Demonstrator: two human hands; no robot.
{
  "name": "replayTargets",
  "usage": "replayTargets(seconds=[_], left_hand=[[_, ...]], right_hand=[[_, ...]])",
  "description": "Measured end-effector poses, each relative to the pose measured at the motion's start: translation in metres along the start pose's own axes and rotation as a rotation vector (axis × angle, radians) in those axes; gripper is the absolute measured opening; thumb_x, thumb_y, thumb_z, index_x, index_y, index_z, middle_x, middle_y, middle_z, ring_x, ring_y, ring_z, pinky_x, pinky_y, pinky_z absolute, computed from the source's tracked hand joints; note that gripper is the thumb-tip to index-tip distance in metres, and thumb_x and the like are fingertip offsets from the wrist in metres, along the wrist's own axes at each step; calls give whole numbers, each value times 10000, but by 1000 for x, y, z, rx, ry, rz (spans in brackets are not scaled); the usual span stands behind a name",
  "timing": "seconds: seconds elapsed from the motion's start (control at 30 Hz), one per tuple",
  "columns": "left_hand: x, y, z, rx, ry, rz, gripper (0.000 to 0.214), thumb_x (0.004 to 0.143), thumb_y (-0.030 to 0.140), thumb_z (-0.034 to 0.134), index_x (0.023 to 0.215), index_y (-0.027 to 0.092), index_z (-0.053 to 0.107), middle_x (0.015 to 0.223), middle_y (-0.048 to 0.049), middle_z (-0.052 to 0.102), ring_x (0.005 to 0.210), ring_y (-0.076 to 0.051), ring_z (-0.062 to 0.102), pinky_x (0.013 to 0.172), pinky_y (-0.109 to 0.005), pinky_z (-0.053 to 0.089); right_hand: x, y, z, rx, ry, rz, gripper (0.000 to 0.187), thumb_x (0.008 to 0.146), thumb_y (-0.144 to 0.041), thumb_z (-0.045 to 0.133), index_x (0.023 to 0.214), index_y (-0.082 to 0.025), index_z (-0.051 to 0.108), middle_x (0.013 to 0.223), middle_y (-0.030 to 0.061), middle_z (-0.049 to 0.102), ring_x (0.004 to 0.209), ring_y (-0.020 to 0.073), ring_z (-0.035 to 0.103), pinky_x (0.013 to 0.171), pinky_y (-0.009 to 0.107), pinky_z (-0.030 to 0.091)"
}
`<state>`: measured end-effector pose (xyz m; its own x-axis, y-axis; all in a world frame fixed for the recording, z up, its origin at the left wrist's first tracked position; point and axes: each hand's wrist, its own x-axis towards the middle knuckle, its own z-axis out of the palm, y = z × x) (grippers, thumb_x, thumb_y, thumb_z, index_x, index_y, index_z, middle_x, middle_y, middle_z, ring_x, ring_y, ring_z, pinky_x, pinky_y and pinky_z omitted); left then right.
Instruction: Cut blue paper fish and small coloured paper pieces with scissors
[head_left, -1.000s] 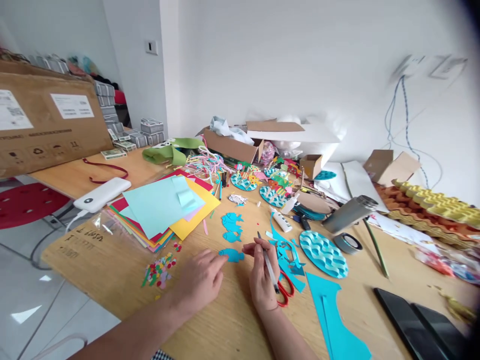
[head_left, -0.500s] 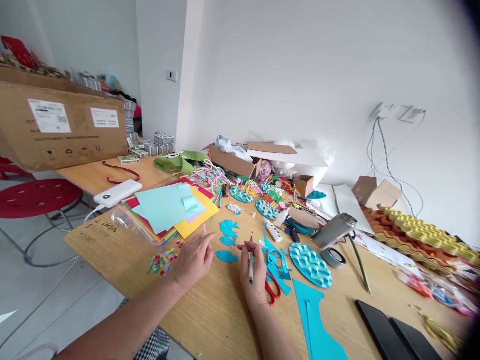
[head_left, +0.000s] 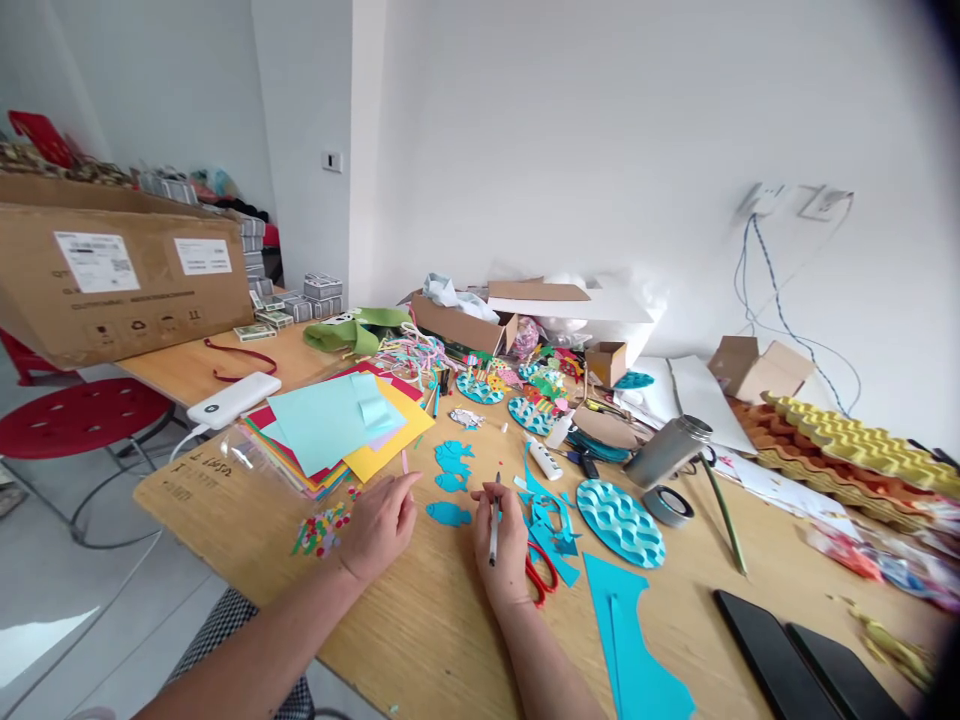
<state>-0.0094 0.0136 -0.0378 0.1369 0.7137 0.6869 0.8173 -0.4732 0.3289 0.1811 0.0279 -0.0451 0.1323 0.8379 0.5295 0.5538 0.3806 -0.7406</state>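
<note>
- While the white pen is clamped between the thumb and fingers of the right hand, its tip is pointed up and away from the person, just beside the blue paper fish.
- The blue paper fish is laid flat on the wooden table, between the two hands, and it seems to be touched by neither.
- The left hand is rested palm down on the table. Its fingers are stretched loosely and kept near together, and nothing is held in them.
- The fish is judged to be very light, thin and easily bent or torn. It is best pressed down on its body or lifted at an edge with two fingertips, not by the narrow tail.
- The pen is judged to be light, stiff and smooth, and it is gripped at the middle of its barrel.
- More blue fish cut-outs are seen behind. Red-handled scissors are placed just by the right wrist, next to blue paper scraps. Small coloured paper bits are scattered to the left of the left hand.
</note>
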Motion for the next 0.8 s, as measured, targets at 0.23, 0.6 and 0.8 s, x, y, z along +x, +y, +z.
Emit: replayTargets(seconds=[0.23, 0.6, 0.8], left_hand=[[19, 8, -13, -141, -72, -161, 292, 875, 132, 400, 1096, 136, 590, 735, -57, 674, 727, -189, 651, 708, -296, 505], [81, -14, -2, -171, -328, -277, 337, 860, 164, 480, 1179, 135, 584, 697, -46, 678, 648, -201, 637, 621, -286, 448], [88, -28, -3, -301, -216, -306, 377, 878, 195, 451, 1249, 169, 510, 674, 15, 625, 597, -154, 604, 579, -246, 448]], right_hand=[[0, 9, 3, -49, -32, -32, 151, 864, -250, 494, 940, -202, 616, 857, 69, 726, 797, 249, 673, 727, 379, 490], [14, 8, -14, -192, -73, -96, 176, 911, -281, 482, 846, -194, 620, 797, 59, 675, 748, 229, 630, 679, 348, 488], [18, -2, -23, -267, -264, -214, 90, 819, -268, 670, 899, -233, 651, 849, 64, 684, 823, 277, 606, 758, 412, 475]])
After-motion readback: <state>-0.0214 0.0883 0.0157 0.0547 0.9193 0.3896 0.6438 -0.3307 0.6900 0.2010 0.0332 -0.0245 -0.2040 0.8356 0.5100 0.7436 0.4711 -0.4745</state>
